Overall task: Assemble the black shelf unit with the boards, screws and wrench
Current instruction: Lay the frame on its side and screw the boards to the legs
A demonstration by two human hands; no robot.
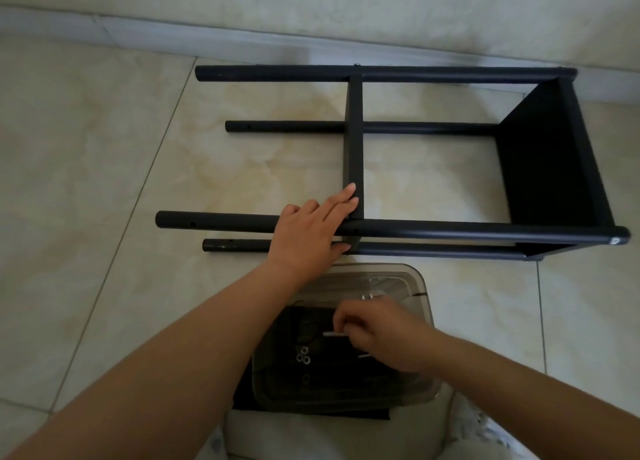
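Tiled floor (pixel 104 182) is carrying the shelf unit (pixel 415 227) lying sideways; left hand (pixel 311 231) is pressing it, fingers straight, while right hand (pixel 377 331) is pinching a screw (pixel 334 334) over the clear tray (pixel 415 279) at lower centre.

The right hand (pixel 377 331) covers most of the thin silver metal screw (pixel 334 334) it pinches; only a short end juts out left of its fingertips. Below those fingertips, small silver ring-shaped washers (pixel 303 355) are too tiny to count surely. Through the smoky transparent plastic container (pixel 420 286) under the hand, dark contents blur together. The left hand's (pixel 308 231) palm hides part of the long black metal tube (pixel 214 221).
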